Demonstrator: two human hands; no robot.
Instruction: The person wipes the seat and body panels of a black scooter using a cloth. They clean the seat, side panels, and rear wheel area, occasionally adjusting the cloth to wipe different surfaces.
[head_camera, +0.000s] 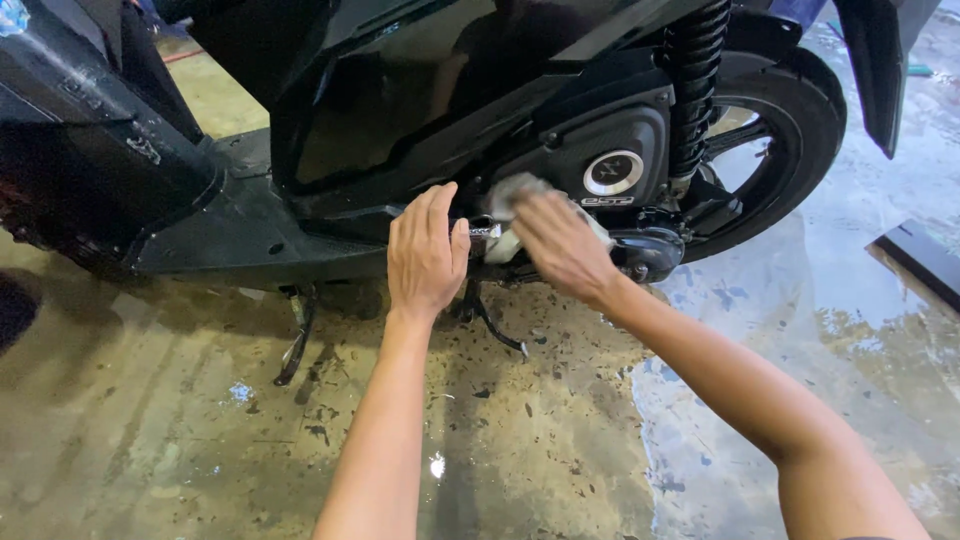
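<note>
Grey cloth (512, 200) bunched under the right hand (562, 245), pressed against the black scooter's lower side, just left of the engine cover (600, 150) with its round silver badge (613, 172). Fingers curled over the cloth, gripping it — slightly blurred. Left hand (427, 252) just beside, flat and open, fingers together, resting on the lower body panel (330, 200), holding nothing. Above and right, a coiled black shock absorber (692, 85); behind it the rear wheel (790, 140). Below the hands, a kickstand (495, 325) angled to the ground, and a second stand leg (297, 340) further left. Footboard (230, 215) stretching left toward the front fairing (90, 130).

Underneath, wet concrete floor (180, 430) — brownish, streaked, flecked with dark grit and small foam spots. Shallow puddle (760, 330) reflecting light on the right, reaching under the wheel. Dark flat board edge (925, 260) at far right. Open floor below the forearms and toward the left; scooter body walling off the whole top of the view.
</note>
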